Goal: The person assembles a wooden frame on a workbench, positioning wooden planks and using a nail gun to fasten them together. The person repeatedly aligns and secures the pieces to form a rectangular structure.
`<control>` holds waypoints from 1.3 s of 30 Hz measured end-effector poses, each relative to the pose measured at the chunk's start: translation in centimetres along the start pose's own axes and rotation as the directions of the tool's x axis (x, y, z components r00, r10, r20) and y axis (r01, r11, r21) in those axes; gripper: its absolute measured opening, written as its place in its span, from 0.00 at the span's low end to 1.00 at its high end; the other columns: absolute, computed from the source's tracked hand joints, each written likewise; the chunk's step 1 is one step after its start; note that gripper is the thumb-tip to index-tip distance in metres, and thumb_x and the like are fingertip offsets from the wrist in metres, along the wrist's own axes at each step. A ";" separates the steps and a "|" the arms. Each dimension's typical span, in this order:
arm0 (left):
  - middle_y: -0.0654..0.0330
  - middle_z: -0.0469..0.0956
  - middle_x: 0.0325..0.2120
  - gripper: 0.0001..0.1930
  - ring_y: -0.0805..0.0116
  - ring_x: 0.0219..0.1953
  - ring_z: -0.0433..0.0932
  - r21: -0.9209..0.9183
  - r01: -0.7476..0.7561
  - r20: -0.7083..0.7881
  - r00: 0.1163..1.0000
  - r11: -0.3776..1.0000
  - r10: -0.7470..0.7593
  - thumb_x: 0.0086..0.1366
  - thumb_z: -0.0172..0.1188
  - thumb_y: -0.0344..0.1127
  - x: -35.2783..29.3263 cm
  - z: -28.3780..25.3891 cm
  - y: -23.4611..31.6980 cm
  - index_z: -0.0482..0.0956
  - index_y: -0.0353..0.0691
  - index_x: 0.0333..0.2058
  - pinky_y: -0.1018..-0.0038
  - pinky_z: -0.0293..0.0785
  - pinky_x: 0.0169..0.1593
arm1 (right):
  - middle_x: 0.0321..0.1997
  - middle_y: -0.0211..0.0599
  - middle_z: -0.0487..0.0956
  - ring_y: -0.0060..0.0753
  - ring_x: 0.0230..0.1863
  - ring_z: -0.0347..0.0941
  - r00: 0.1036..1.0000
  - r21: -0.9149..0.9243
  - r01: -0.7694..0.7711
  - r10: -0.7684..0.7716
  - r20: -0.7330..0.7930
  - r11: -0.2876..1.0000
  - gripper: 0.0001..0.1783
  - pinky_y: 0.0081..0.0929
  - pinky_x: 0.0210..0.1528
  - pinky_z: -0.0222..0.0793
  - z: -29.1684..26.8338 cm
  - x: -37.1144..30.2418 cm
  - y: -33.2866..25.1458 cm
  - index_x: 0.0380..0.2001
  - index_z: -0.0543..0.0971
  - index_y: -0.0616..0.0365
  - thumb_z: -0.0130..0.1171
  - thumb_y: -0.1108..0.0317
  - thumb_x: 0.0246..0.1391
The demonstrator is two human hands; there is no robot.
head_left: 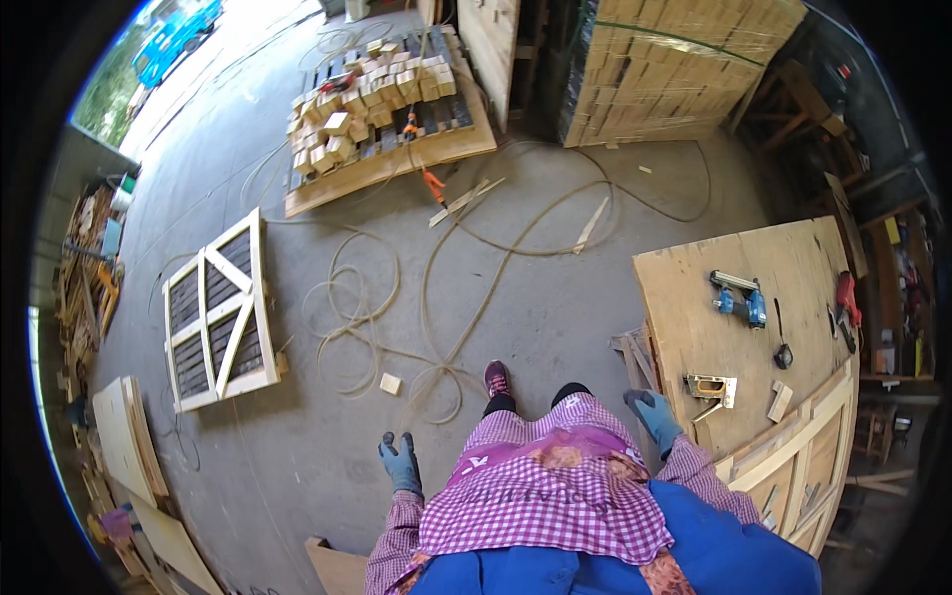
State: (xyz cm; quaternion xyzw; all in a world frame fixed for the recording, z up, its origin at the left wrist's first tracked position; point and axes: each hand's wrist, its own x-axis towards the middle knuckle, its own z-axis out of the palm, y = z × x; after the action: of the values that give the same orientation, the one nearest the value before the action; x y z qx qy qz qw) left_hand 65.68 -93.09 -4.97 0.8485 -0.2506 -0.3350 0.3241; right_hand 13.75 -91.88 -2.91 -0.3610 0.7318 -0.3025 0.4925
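My left hand (401, 464), in a blue-grey work glove with dark fingertips, hangs beside my checked apron (555, 496). Its fingers are apart and it holds nothing. On the other side my right hand (654, 416), gloved the same way, is by the left edge of a plywood-topped workbench (694, 288). Its fingers are loosely spread, with nothing in them; whether it touches the bench I cannot tell. On the bench lie a blue nail gun (742, 300), a metal staple gun (710, 392), a tape measure (783, 355), a small wood block (780, 401) and a red-handled tool (847, 299).
Air hoses (421, 288) coil across the concrete floor ahead, around a small wood block (391, 384). A braced wooden frame (260, 297) stands at left. Cut blocks (377, 91) fill a pallet (436, 149); a wrapped timber stack (664, 84) is behind. A framed panel (793, 446) adjoins the bench.
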 end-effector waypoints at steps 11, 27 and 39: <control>0.52 0.76 0.40 0.29 0.59 0.45 0.73 0.422 0.068 0.079 0.991 0.904 -0.111 0.57 0.67 0.49 15.1 7.9 -5.6 0.73 0.30 0.47 0.64 0.69 0.51 | 0.37 0.42 0.83 0.39 0.39 0.79 0.942 -0.199 -0.217 0.151 -0.300 0.956 0.17 0.31 0.45 0.72 -1.0 16.6 -10.3 0.38 0.82 0.55 0.59 0.57 0.49; 0.54 0.76 0.40 0.26 0.61 0.44 0.73 0.308 -0.200 0.524 0.851 0.930 0.010 0.59 0.66 0.48 28.9 36.9 38.0 0.73 0.31 0.46 0.65 0.70 0.50 | 0.34 0.48 0.81 0.46 0.35 0.78 0.695 0.181 -0.438 0.459 -0.553 0.881 0.20 0.35 0.41 0.71 -9.4 28.9 -13.2 0.35 0.81 0.60 0.56 0.53 0.51; 0.55 0.76 0.39 0.25 0.63 0.44 0.74 0.133 -0.462 0.859 0.495 0.877 0.131 0.60 0.65 0.47 38.0 60.5 67.3 0.73 0.31 0.46 0.66 0.70 0.50 | 0.38 0.47 0.82 0.45 0.42 0.78 0.159 0.657 -0.594 0.868 -0.471 0.465 0.19 0.36 0.47 0.71 -1.0 31.1 -20.3 0.36 0.82 0.53 0.54 0.53 0.46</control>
State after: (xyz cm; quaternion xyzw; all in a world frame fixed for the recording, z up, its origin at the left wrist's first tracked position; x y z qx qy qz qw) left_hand 32.14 -185.40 -6.30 0.5737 -0.5724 -0.5822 0.0660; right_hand 9.55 -128.76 -2.01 0.2989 0.8812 -0.2543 0.2635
